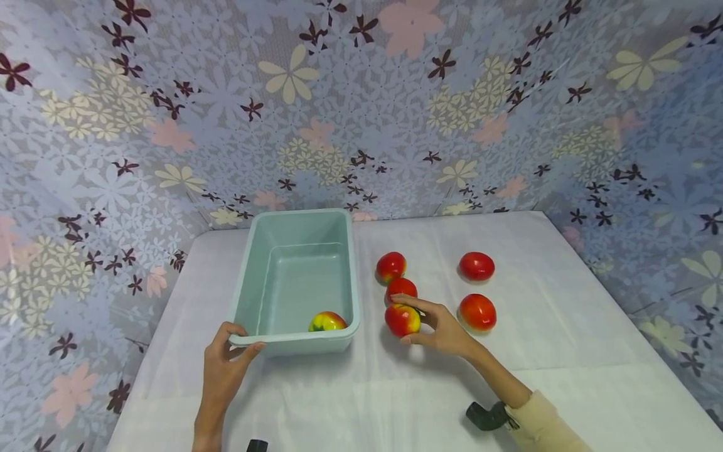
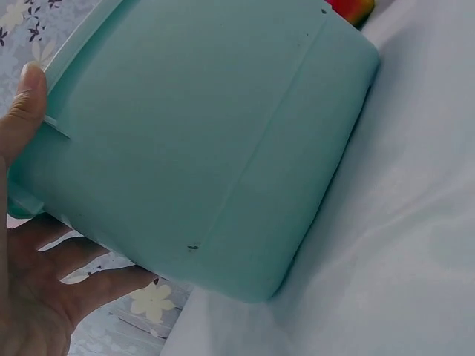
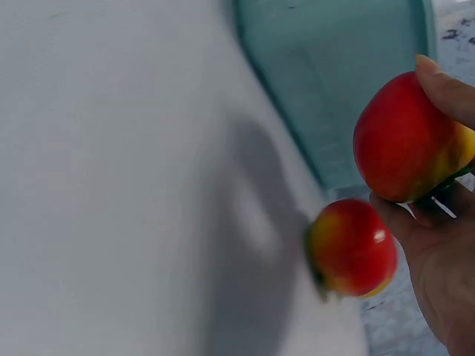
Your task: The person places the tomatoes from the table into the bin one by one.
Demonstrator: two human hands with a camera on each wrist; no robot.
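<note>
My right hand (image 1: 443, 329) holds a glossy red-and-yellow fruit (image 1: 402, 319) between thumb and fingers, to the right of a pale green plastic tub (image 1: 354, 276). In the right wrist view the held fruit (image 3: 404, 141) shows above the table, thumb on one side and fingers on the other. My left hand (image 1: 223, 361) grips the tub's near left corner, thumb (image 2: 30, 104) along the outer wall and the other fingers round the corner. One yellow-and-red fruit (image 1: 327, 321) lies inside the tub at its near right corner.
Behind the held fruit sit two red fruits, a nearer one (image 1: 402, 289) and a farther one (image 1: 391, 267). Two more lie to the right, one at the back (image 1: 477, 266) and one nearer (image 1: 477, 312). A white cloth (image 1: 407, 402) covers the table; flowered fabric (image 1: 361, 113) hangs behind it.
</note>
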